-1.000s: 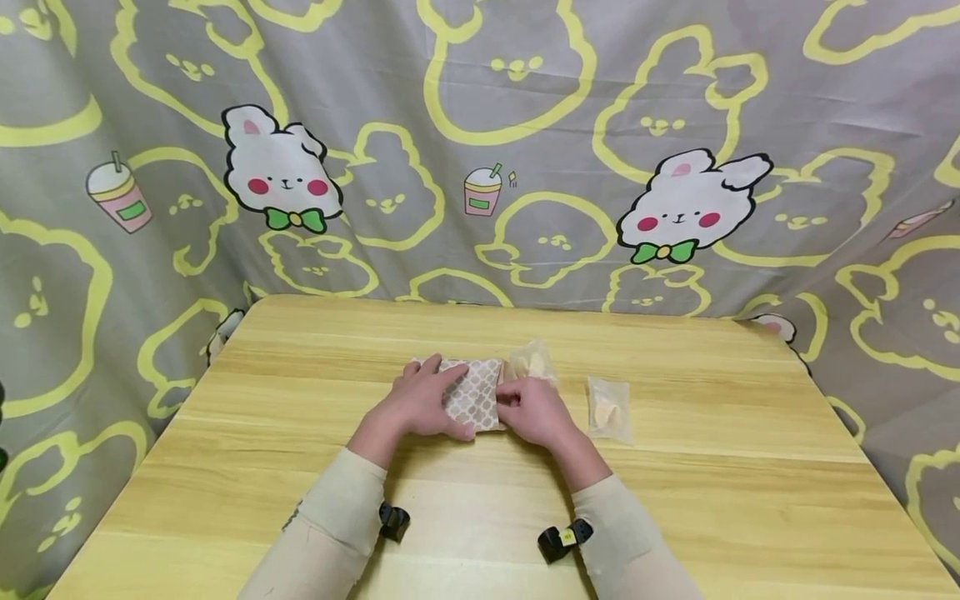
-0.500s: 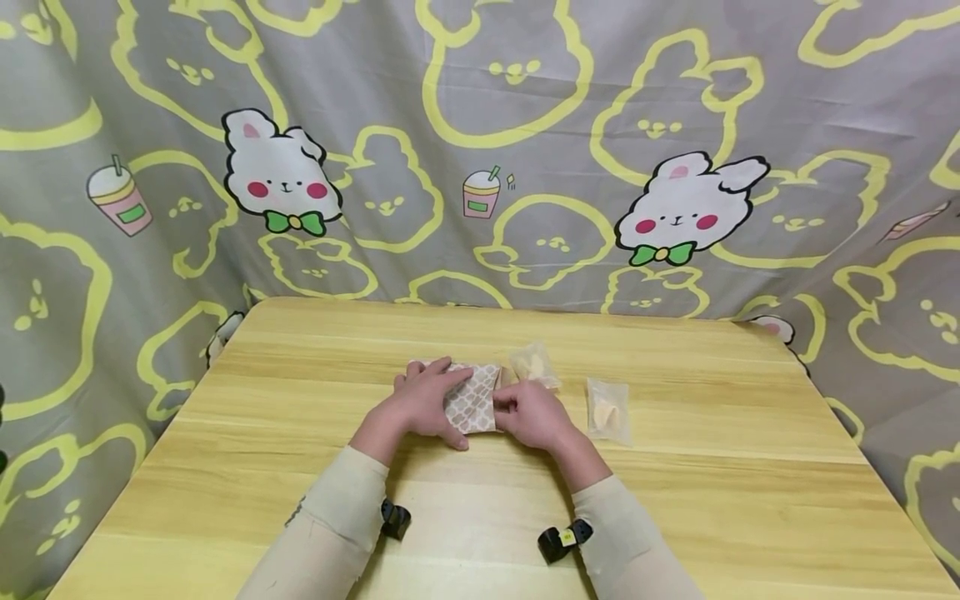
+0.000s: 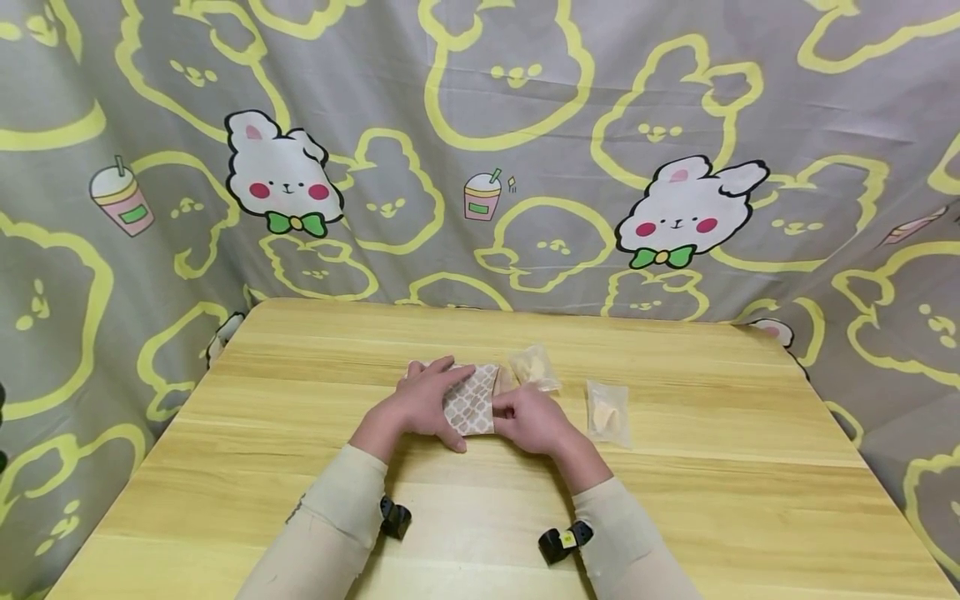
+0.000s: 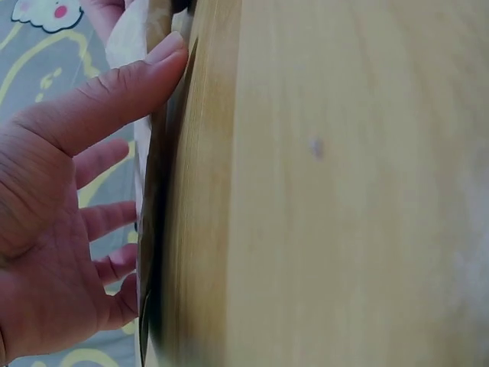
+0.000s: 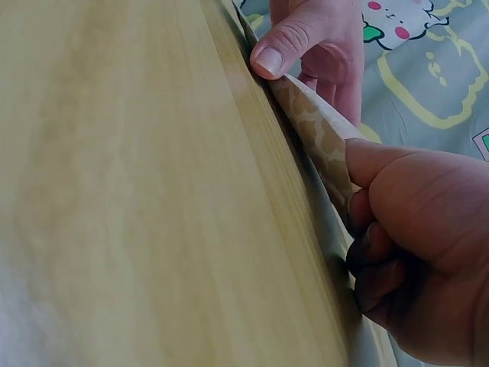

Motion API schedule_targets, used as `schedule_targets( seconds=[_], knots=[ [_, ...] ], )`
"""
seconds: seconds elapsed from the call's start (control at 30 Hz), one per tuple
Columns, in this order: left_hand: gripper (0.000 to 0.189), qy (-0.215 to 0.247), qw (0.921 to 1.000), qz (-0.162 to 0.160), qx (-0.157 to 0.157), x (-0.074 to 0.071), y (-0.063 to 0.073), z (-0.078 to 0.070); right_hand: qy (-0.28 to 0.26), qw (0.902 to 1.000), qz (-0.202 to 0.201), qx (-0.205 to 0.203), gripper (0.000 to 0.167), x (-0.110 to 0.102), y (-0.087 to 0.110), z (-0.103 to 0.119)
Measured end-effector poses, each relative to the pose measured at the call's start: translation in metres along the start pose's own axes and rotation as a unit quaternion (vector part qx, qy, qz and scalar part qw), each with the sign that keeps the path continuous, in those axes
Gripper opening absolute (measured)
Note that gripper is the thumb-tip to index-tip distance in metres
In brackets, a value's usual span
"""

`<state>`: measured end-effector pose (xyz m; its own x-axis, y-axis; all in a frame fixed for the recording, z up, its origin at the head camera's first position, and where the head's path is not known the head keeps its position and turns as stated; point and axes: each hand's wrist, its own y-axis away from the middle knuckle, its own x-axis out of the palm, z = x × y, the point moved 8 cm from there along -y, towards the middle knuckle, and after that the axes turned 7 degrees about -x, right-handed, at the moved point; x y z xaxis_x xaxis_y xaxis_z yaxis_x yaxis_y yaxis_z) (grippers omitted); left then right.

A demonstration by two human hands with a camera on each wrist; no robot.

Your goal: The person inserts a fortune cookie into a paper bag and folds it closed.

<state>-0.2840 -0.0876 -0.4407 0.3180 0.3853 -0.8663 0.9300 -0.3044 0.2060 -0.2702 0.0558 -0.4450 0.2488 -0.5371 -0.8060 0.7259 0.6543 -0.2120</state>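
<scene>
A flat paper bag with a brown-and-white lattice pattern lies on the wooden table between my hands. My left hand rests on its left part with the fingers spread, its thumb along the near edge. At the bag's right end, my right hand pinches the edge between thumb and curled fingers. In the right wrist view, the bag's patterned side lifts slightly towards that pinch. What the bag contains is hidden.
Two small clear sachets lie right of the bag: one sachet just beyond my right hand, another sachet farther right. Each has something pale yellow inside. A grey curtain with cartoon rabbits hangs behind the table.
My right hand has shifted slightly left and nearer along the bag's right end, keeping its pinch. The left hand has barely moved. Both sachets stay in place.
</scene>
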Motion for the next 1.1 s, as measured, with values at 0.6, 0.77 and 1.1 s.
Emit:
schedule_targets(
  seconds=[0.6, 0.77, 1.1],
  knots=[
    [0.122, 0.02, 0.9997, -0.012, 0.004, -0.0014, -0.0016, 0.0012, -0.042, 0.9987, -0.026, -0.011, 0.03, -0.0036, 0.0043, -0.0027],
    [0.12, 0.024, 0.9995, -0.02, 0.006, -0.0044, -0.0012, 0.001, -0.05, 0.9982, -0.032, -0.011, 0.018, -0.0048, 0.005, -0.0029],
    [0.12, 0.026, 0.9993, -0.028, 0.004, -0.0053, -0.001, 0.004, -0.077, 0.9959, -0.045, 0.016, 0.053, -0.0084, 0.0094, -0.0071]
  ],
)
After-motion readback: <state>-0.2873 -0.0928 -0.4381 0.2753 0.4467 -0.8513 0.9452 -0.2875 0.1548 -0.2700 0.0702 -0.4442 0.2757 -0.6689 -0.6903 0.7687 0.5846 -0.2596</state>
